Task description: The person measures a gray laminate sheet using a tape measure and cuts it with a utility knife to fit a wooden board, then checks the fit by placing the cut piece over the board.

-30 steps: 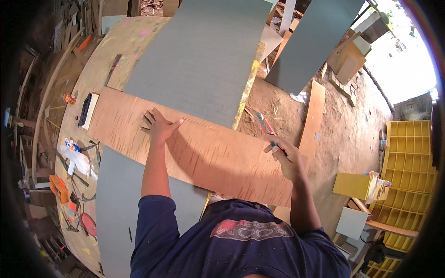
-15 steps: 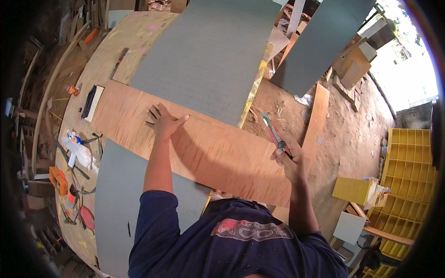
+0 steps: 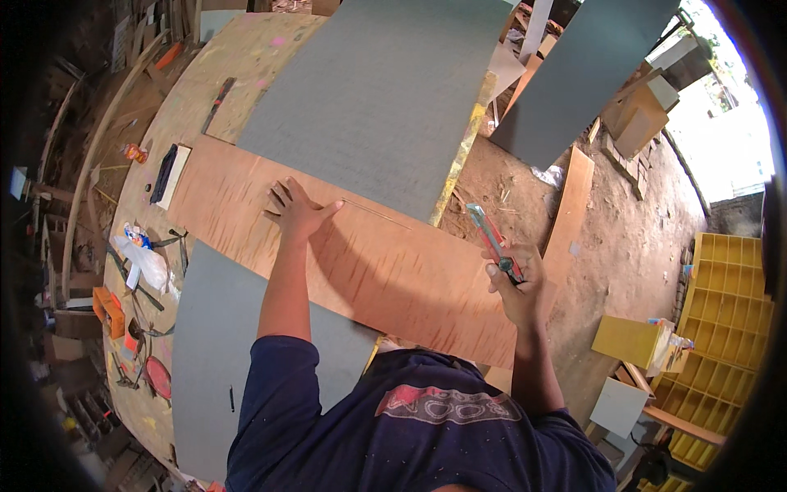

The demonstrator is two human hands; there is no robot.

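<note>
My left hand (image 3: 297,209) rests with fingers spread on a long reddish plywood strip (image 3: 393,279) lying across a paint-marked worktable (image 3: 176,102). Beside its thumb a thin straight line or groove runs along the strip. My right hand (image 3: 522,289) grips a red utility knife (image 3: 496,242), blade pointing up, above the strip's right part. A large grey board (image 3: 361,94) lies along the strip's far edge, and another (image 3: 225,324) along its near edge. At the left are a dark object on a pale block (image 3: 176,176) and a long dark-and-red tool (image 3: 220,107).
Tools and a plastic bag (image 3: 147,266) lie at the table's left, with an orange box (image 3: 109,313). On the right are an earth floor, an upright grey panel (image 3: 574,74), a narrow plank (image 3: 564,217), a yellow box (image 3: 625,336) and a yellow compartmented shelf (image 3: 721,312).
The view has shifted, so the boards appear slightly higher and further right. My right hand has turned the knife a little more upright and moved rightward. My left hand stays spread on the strip.
</note>
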